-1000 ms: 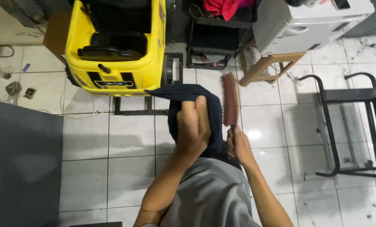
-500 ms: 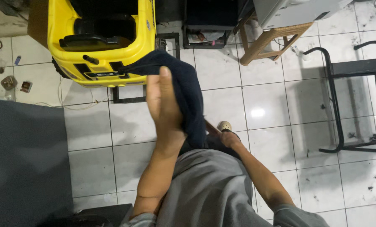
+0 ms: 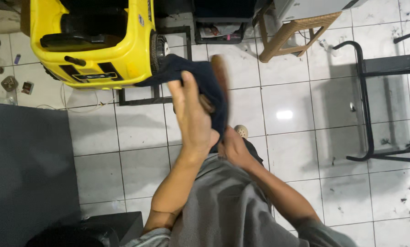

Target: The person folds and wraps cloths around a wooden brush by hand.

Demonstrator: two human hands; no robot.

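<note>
My left hand (image 3: 192, 116) is raised in front of me with its fingers stretched up, and a dark navy cloth (image 3: 183, 68) hangs over and behind it. My right hand (image 3: 233, 147) sits just below and to the right, gripping the handle of a brown wooden brush (image 3: 220, 75). The brush is blurred and lies against the right side of the cloth. My grey shirt (image 3: 223, 210) fills the lower middle of the view. A sandalled toe (image 3: 241, 131) shows on the tiles beneath my hands.
A yellow ride-on toy car (image 3: 90, 45) stands at the upper left on a black metal frame (image 3: 136, 98). A black tubular stand (image 3: 369, 114) is at the right and a wooden stool (image 3: 296, 27) at the top. A dark mat (image 3: 26, 169) covers the left floor.
The brush has swung from beside the cloth's right edge onto the cloth. Both hands and the cloth now sit closer to the yellow car as the view shifted.
</note>
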